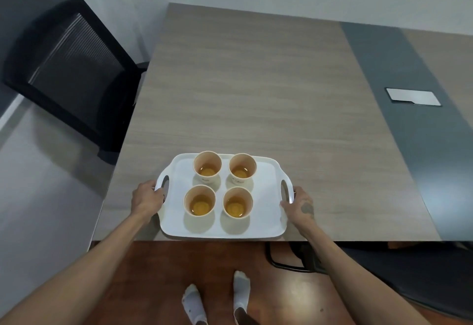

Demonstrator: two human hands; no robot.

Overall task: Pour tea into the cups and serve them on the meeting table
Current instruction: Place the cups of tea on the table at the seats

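A white tray [266, 184] with two side handles sits at the near edge of the wooden meeting table [256, 89]. Several paper cups stand on it in a square, each holding amber tea; one of them is the far left cup [207, 167]. My left hand [147, 200] grips the tray's left handle. My right hand [298, 203] grips the right handle. Both forearms reach in from below.
A black mesh office chair [69, 68] stands at the table's left side. A dark strip with a grey cable hatch [413, 96] runs down the table on the right. Another dark chair [409, 273] is tucked under the near right edge. My socked feet [217, 299] stand on wood floor.
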